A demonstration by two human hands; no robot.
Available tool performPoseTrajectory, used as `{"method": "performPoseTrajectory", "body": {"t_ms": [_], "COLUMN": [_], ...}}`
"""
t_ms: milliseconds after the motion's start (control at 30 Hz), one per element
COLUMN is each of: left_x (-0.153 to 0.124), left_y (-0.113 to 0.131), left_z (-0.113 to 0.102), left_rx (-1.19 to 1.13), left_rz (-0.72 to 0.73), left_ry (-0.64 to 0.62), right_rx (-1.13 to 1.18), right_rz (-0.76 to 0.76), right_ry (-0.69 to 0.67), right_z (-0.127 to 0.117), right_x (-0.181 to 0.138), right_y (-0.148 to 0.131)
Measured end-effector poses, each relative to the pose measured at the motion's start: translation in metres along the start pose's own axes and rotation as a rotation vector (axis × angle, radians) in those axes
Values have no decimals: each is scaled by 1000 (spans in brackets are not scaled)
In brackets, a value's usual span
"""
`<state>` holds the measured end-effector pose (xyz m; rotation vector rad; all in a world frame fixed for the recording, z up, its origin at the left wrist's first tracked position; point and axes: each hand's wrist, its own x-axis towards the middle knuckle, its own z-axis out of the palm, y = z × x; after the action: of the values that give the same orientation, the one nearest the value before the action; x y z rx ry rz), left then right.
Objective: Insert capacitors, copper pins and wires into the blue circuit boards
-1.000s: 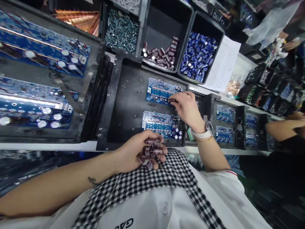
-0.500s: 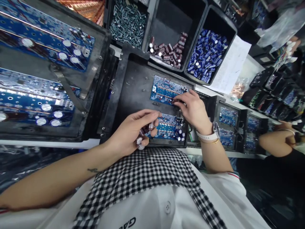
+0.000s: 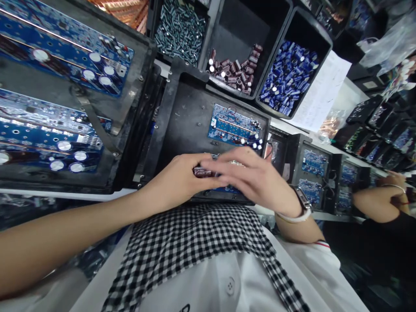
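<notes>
My left hand (image 3: 182, 175) is closed around a brown electrolytic capacitor (image 3: 203, 172), whose printed side shows between thumb and fingers. Earlier several such capacitors showed in this hand; its palm is now hidden. Over the lower circuit board, my right hand (image 3: 256, 175) stretches its slightly blurred fingers apart, the tips at the capacitor's end. A blue circuit board (image 3: 234, 125) lies on the black tray (image 3: 185, 104) beyond both hands, with several capacitors upright along its near right edge. My hands largely cover the second board below it.
Behind the tray stand a bin (image 3: 243, 26) of brown capacitors, a bin (image 3: 325, 37) of blue ones and a heap of metal screws (image 3: 180, 32). Larger boards (image 3: 65, 143) fill a tray at left. A co-worker's arm (image 3: 377, 195) is at far right, near more boards (image 3: 313, 162).
My right hand has left the upper board and come down-left to the left hand. The left hand has turned over, palm hidden. Capacitors now show at the upper board's near right edge.
</notes>
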<state>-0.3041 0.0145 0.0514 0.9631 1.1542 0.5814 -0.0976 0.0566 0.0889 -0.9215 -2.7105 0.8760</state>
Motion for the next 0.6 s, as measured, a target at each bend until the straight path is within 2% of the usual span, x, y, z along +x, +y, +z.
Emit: {"method": "performPoseTrajectory", "body": {"t_ms": [67, 133, 200, 267, 333, 433, 600], "left_x": [3, 6, 9, 10, 10, 8, 4], "left_y": [-2, -3, -3, -4, -4, -6, -3], "left_z": [-1, -2, -2, -2, -3, -4, -4], "left_rx": [-29, -157, -389, -634, -807, -913, -872], "left_rz": [-57, -153, -270, -388, -472, -469, -399], "left_ry": [-49, -54, -28, -6, -16, -35, -41], "right_rx": [61, -25, -195, -314, -345, -358, -364], "right_rz": [5, 118, 230, 279, 281, 270, 268], "right_ry": [-12, 131, 257, 271, 220, 199, 210], "right_z": [-1, 4, 12, 20, 26, 31, 30], "right_x": [3, 6, 9, 13, 16, 17, 18], "right_y": [-5, 8, 30, 52, 65, 70, 66]}}
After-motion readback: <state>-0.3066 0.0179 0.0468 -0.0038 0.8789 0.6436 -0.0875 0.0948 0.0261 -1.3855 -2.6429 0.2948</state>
